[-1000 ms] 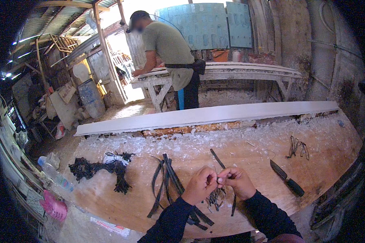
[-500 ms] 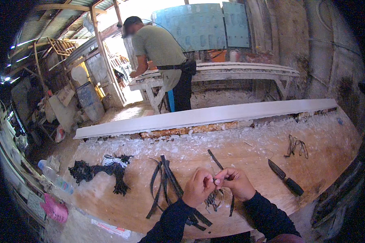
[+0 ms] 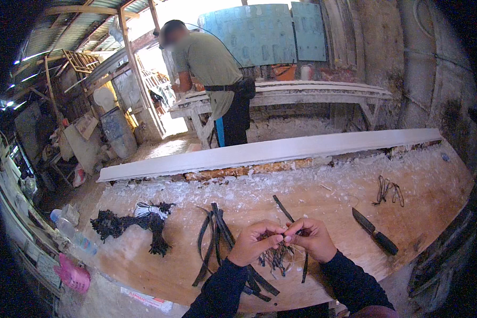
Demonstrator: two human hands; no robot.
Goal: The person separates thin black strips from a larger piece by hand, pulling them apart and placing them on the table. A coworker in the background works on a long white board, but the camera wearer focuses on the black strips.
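My left hand and my right hand meet above the wooden board, thumbs and fingertips pinched together around something small and dark, mostly covered by the fingers. Below them is a tangle of thin dark and pale cords; whether it hangs from my fingers or lies on the board I cannot tell. A narrow black strip passes under my right hand. Several flat black strips lie beside my left hand. A knife with a dark handle rests to the right of my right hand.
Black cord bundles, one tied with white, lie left on the board. Loose thin cord loops are at right. A long white molding borders the far side. A plastic bottle stands left. A person works at a white-stained bench.
My hands have drawn closer at the fingertips, the left turning slightly. More of the cord tangle shows beneath them. The person at the far bench has shifted a little.
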